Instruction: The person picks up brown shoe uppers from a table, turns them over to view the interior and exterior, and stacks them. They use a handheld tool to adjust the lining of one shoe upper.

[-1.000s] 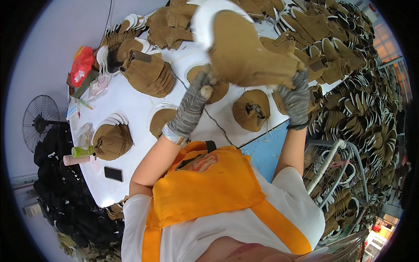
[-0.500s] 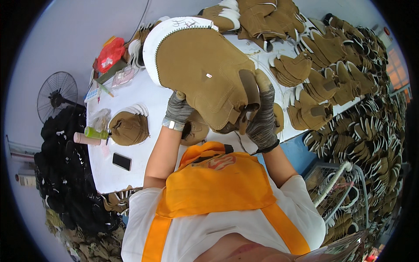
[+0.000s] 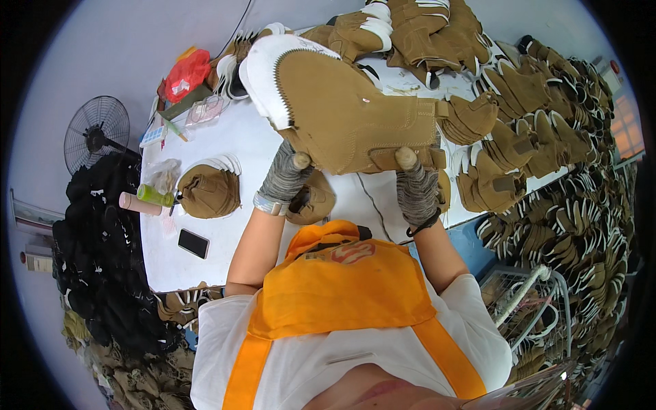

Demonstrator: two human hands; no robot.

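Note:
Raised over the table in both hands is a brown shoe upper (image 3: 352,113) with a white toe edge and zigzag stitching, lying flat on its side in the air. My left hand (image 3: 287,174), in a grey fingerless glove with a watch at the wrist, grips its lower edge near the toe, thumb on top. In a matching glove, my right hand (image 3: 418,188) pinches the lower edge near the heel and ankle end. Beneath, on the table, another brown upper (image 3: 314,198) shows partly next to my left hand.
The white table (image 3: 205,266) carries a stack of brown uppers (image 3: 208,191), a phone (image 3: 193,243), a green bottle (image 3: 155,195) and a pink bottle (image 3: 139,204). Piles of uppers (image 3: 492,184) line the right side. A wire cart (image 3: 529,301) stands at right; a fan (image 3: 97,135) at left.
The shoe upper has turned from a tilted pose to nearly level, its ankle end swinging to the right and up. My right hand has shifted from its ankle opening to its lower edge.

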